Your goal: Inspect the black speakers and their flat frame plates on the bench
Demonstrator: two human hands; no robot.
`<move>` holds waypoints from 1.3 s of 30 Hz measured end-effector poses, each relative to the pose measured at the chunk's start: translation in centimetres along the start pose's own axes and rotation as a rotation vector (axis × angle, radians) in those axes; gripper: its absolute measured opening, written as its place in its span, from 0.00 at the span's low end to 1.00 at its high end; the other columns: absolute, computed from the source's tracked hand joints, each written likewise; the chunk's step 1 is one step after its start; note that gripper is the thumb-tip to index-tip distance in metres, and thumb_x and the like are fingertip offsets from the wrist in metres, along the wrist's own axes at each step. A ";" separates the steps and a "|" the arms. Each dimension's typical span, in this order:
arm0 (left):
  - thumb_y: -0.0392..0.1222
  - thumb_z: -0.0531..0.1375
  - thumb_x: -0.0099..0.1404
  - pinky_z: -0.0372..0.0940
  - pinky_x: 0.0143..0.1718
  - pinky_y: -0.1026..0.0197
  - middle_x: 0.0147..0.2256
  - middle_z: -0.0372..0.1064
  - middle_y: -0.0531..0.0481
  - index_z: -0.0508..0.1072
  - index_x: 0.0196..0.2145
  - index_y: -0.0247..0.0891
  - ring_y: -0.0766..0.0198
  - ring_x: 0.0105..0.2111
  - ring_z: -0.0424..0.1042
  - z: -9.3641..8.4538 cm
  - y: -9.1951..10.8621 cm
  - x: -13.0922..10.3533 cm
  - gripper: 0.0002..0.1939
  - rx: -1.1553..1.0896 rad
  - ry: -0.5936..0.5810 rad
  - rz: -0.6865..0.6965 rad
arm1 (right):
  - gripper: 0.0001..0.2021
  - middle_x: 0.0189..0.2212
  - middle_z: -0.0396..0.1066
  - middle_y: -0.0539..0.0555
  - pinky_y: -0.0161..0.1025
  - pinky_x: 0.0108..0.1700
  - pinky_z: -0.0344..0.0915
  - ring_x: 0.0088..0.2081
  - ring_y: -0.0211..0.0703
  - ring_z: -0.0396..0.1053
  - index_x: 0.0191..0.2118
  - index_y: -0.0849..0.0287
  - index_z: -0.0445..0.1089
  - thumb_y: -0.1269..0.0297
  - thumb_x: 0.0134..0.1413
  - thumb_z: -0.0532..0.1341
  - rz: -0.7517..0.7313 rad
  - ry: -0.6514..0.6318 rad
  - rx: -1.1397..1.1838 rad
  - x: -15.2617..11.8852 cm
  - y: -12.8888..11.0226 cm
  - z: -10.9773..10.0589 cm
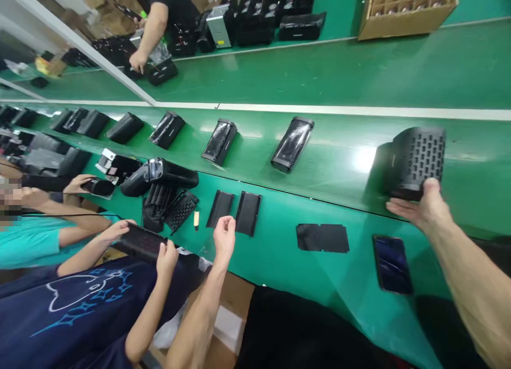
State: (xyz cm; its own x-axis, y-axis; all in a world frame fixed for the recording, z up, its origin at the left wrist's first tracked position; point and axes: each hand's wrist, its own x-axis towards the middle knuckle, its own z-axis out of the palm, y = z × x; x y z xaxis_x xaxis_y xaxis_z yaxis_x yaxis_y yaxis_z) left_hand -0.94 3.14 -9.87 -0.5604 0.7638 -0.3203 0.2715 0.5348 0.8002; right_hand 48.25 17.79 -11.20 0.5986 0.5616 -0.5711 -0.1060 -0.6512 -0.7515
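Note:
On the right, my right hand [429,209] grips a black housing with a perforated grille [426,156], thumb on the grille and fingers beneath. The housing is tilted over the green conveyor belt [339,182]. My left hand [224,236] is closed in a pinch above the near table; whether anything is in its fingertips I cannot make out. Closest to it are two black rectangular panels, a left panel [220,208] and a right panel [248,213]. A flat black notched sheet [322,237] lies between my two hands on the table.
Along the belt stand several glossy black housings [293,144]. A phone [392,264] lies near my right forearm. To the left, a co-worker's hands hold a black grille piece [139,241], beside stacked housings [171,174]. Across the belt are another person's arm and a divided cardboard box [407,23].

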 end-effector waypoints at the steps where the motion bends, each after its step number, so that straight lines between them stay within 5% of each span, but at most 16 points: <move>1: 0.53 0.62 0.64 0.66 0.39 0.62 0.37 0.74 0.49 0.73 0.42 0.39 0.62 0.36 0.73 0.2 0.1 0.1 0.16 0.002 -0.008 0.008 | 0.32 0.41 0.75 0.86 0.55 0.34 0.70 0.28 0.51 0.78 0.63 0.77 0.57 0.49 0.70 0.51 0.051 0.003 -0.004 -0.3 0.5 -0.6; 5: 0.53 0.62 0.64 0.67 0.37 0.60 0.36 0.76 0.48 0.75 0.42 0.39 0.60 0.35 0.74 3.5 0.7 -0.4 0.16 -0.034 -0.151 0.036 | 0.24 0.32 0.73 0.57 0.43 0.32 0.67 0.24 0.40 0.69 0.48 0.59 0.65 0.41 0.61 0.58 -0.011 0.093 -0.034 -4.0 3.7 -2.0; 9: 0.52 0.64 0.63 0.68 0.43 0.57 0.37 0.77 0.47 0.76 0.40 0.40 0.57 0.38 0.76 5.9 0.8 -0.9 0.13 -0.025 -0.206 0.093 | 0.25 0.25 0.68 0.49 0.41 0.31 0.68 0.26 0.42 0.66 0.35 0.53 0.69 0.37 0.41 0.68 -0.122 -0.150 -0.121 -10.1 8.0 0.4; 12: 0.51 0.64 0.63 0.68 0.48 0.53 0.39 0.77 0.45 0.75 0.41 0.41 0.54 0.42 0.76 5.3 0.3 0.1 0.13 0.012 -0.086 0.109 | 0.24 0.23 0.73 0.53 0.44 0.28 0.69 0.24 0.47 0.70 0.31 0.52 0.71 0.35 0.43 0.66 -0.127 -0.447 -0.224 -14.7 10.7 5.4; 16: 0.52 0.61 0.67 0.68 0.46 0.52 0.39 0.75 0.44 0.72 0.43 0.40 0.54 0.40 0.75 3.5 0.0 0.1 0.14 0.010 0.016 0.097 | 0.21 0.24 0.77 0.56 0.44 0.28 0.69 0.26 0.51 0.75 0.30 0.53 0.72 0.37 0.51 0.65 -0.186 -0.750 -0.422 -19.9 12.1 15.1; 19: 0.54 0.59 0.69 0.69 0.42 0.55 0.40 0.74 0.45 0.71 0.47 0.40 0.57 0.38 0.75 2.6 0.4 -1.6 0.17 -0.075 -0.002 0.067 | 0.20 0.25 0.77 0.57 0.44 0.34 0.69 0.30 0.51 0.76 0.32 0.55 0.74 0.41 0.53 0.68 -0.273 -0.818 -0.584 -22.2 12.1 21.3; 22: 0.57 0.62 0.67 0.69 0.40 0.56 0.40 0.74 0.45 0.70 0.47 0.41 0.57 0.38 0.74 1.6 0.6 -3.2 0.20 -0.178 0.017 0.007 | 0.20 0.30 0.78 0.55 0.44 0.39 0.70 0.32 0.46 0.75 0.37 0.58 0.75 0.43 0.61 0.65 -0.330 -0.845 -0.716 -22.6 11.8 23.6; 26: 0.60 0.64 0.65 0.70 0.41 0.55 0.41 0.73 0.45 0.71 0.46 0.40 0.56 0.40 0.74 0.8 0.7 -3.3 0.22 -0.257 0.071 -0.022 | 0.14 0.27 0.77 0.52 0.40 0.38 0.69 0.30 0.43 0.75 0.34 0.58 0.72 0.54 0.68 0.60 -0.383 -0.884 -0.793 -20.5 10.2 21.3; 29: 0.64 0.65 0.63 0.70 0.48 0.54 0.46 0.74 0.43 0.70 0.48 0.40 0.56 0.44 0.75 2.2 1.2 -2.6 0.27 -0.389 0.016 -0.089 | 0.10 0.20 0.75 0.50 0.38 0.34 0.65 0.27 0.47 0.75 0.29 0.54 0.67 0.62 0.63 0.58 -0.422 -0.939 -0.774 -18.7 7.8 17.7; 35: 0.79 0.55 0.61 0.72 0.51 0.43 0.47 0.78 0.37 0.74 0.51 0.37 0.44 0.49 0.77 8.4 4.0 -3.8 0.42 -0.869 -0.635 -0.526 | 0.11 0.15 0.71 0.46 0.36 0.25 0.59 0.18 0.42 0.67 0.27 0.52 0.65 0.55 0.58 0.61 -0.360 -1.080 -0.709 -17.9 5.1 10.7; 39: 0.79 0.56 0.60 0.68 0.58 0.45 0.44 0.81 0.36 0.79 0.43 0.36 0.40 0.54 0.76 9.7 5.2 -4.9 0.40 -0.970 -0.747 -0.678 | 0.19 0.18 0.73 0.49 0.35 0.23 0.61 0.19 0.41 0.68 0.29 0.55 0.70 0.44 0.51 0.68 -0.138 -1.030 -0.515 -16.1 5.2 8.8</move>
State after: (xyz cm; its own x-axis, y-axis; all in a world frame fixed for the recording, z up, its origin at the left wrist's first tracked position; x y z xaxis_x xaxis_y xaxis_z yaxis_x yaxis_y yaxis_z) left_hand 10.79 5.68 -9.09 0.2643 0.6339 -0.7269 -0.6956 0.6473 0.3116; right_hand 31.05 9.86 -8.77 -0.3753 0.6393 -0.6712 0.3875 -0.5496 -0.7402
